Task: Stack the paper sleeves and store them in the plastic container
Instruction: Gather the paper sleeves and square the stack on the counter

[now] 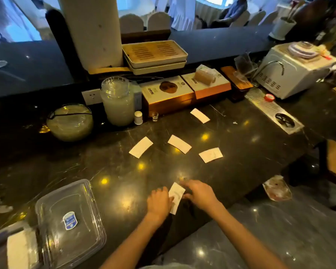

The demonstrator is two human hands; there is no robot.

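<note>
Both my hands rest on one white paper sleeve [176,197] at the near edge of the dark marble counter [113,164]. My left hand [159,202] presses its left side and my right hand [199,193] pinches its right edge. Several more white paper sleeves lie flat and apart further out: one at centre-left [140,147], one at centre [179,144], one to the right [211,155], one at the back [199,115]. The clear plastic container [70,220] with a blue sticker sits at the lower left, lid on.
A glass jar [117,100], a round glass bowl [70,122], a small shot glass [155,116] and boxes [167,94] line the back. A white machine [291,72] and drain grate [273,111] stand at right. White napkins [21,249] lie beside the container.
</note>
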